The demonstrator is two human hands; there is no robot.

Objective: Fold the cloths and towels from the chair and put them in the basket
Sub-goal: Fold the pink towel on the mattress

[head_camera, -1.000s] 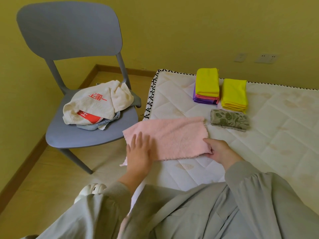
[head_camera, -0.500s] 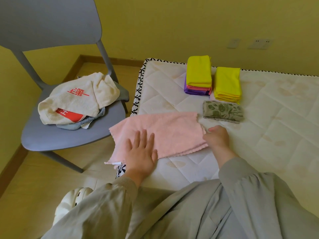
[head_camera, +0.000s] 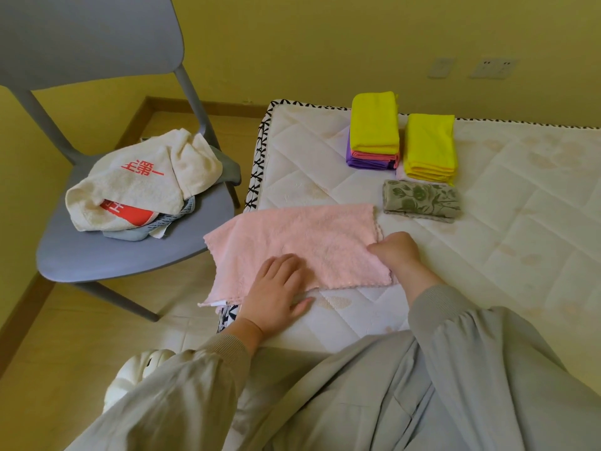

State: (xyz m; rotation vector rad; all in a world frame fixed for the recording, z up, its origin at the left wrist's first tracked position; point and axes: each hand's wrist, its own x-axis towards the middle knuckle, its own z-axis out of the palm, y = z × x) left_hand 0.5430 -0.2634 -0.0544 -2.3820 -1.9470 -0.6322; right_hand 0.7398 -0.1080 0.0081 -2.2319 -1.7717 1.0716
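Pink cloth flat on the mattress corner, both hands on it

The pink cloth (head_camera: pixel 302 249) lay spread at the centre of the frame, across the near left corner of the quilted mattress (head_camera: pixel 520 222), with its left part hanging past the mattress edge. The left hand (head_camera: pixel 276 294) rested palm down on the cloth's lower edge, fingers side by side and close together, thumb stretched out to the right on the bare mattress. The right hand (head_camera: pixel 393 252) sat at the cloth's right edge with its fingers curled in and clamped on that edge.

Above and right of the cloth lay a folded grey-green floral cloth (head_camera: pixel 421 200). Behind it stood two folded stacks: a yellow stack (head_camera: pixel 429 144), and to its left a yellow cloth on pink and purple ones (head_camera: pixel 374 125).

At the left of the frame stood the grey chair (head_camera: pixel 123 255), its seat bearing a crumpled cream towel (head_camera: pixel 143 187) with red characters, lying over other cloths. A pale shoe (head_camera: pixel 136 372) showed at lower left on the wooden floor
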